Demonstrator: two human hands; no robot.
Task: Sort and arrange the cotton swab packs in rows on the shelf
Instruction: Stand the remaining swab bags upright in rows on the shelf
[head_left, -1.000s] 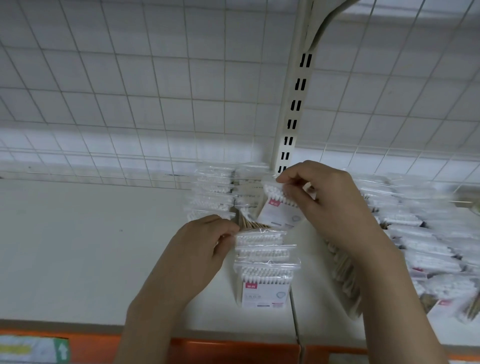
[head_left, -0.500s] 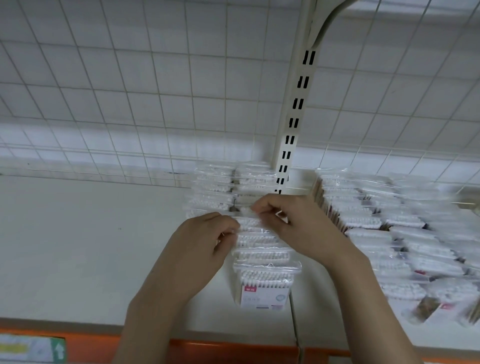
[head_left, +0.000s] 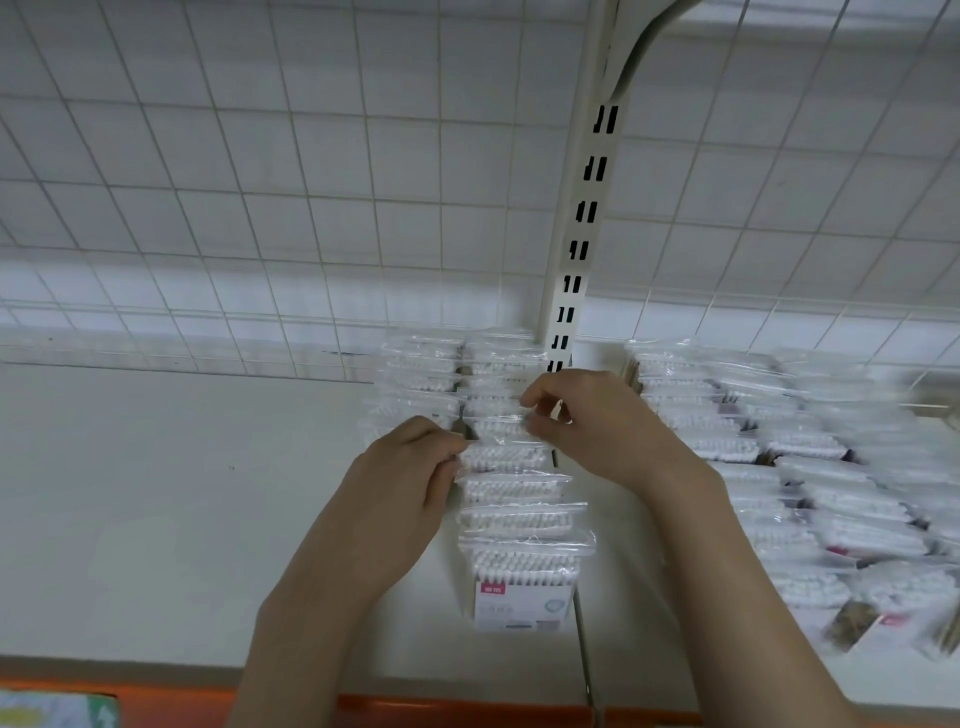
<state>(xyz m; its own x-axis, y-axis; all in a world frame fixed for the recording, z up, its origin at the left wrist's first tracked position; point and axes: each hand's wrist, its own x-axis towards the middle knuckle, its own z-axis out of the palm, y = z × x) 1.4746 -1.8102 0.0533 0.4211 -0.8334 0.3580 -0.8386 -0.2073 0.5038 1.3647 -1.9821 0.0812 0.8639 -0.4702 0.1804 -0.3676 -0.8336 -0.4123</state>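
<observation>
Clear cotton swab packs stand upright in a front-to-back row (head_left: 517, 519) in the middle of the white shelf (head_left: 182, 519). The front pack (head_left: 522, 592) shows a white label with a red tag. A second, shorter row (head_left: 421, 374) stands behind it to the left. My left hand (head_left: 405, 499) pinches the left edge of a pack midway along the row. My right hand (head_left: 597, 426) pinches the right edge of the pack (head_left: 501, 428) just behind. The pinched packs' lower parts are hidden by the row.
To the right of the seam, many more swab packs (head_left: 789, 457) lie in loose, leaning rows. A slotted upright post (head_left: 576, 249) and wire grid back panel (head_left: 260, 182) stand behind. An orange price rail (head_left: 467, 709) runs along the shelf's front edge.
My right hand brought a pack down from above the row and set it upright into the middle row, then shifted slightly back. My left hand stayed at the row's left edge.
</observation>
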